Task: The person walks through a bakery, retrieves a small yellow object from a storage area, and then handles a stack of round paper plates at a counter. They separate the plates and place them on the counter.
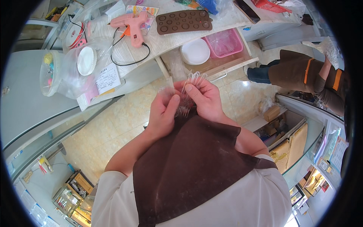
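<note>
My right hand pinches a bunch of clear plastic forks between thumb and fingers, their rounded handle ends fanned out at the top. Close beside it, my left hand has its thumb and fingers closed on more of the clear plastic; motion blurs its fingertips. Thin tines point down between the two hands, in front of my brown apron. Beyond the hands an open drawer holds a stack of white paper plates and a pink plastic bin with clear plastic packets inside.
On the worktop lie a pink hot glue gun with a looped black cord, a brown silicone mould and a phone. A clear tub stands left, by bagged paper plates. A person in a brown apron stands at right.
</note>
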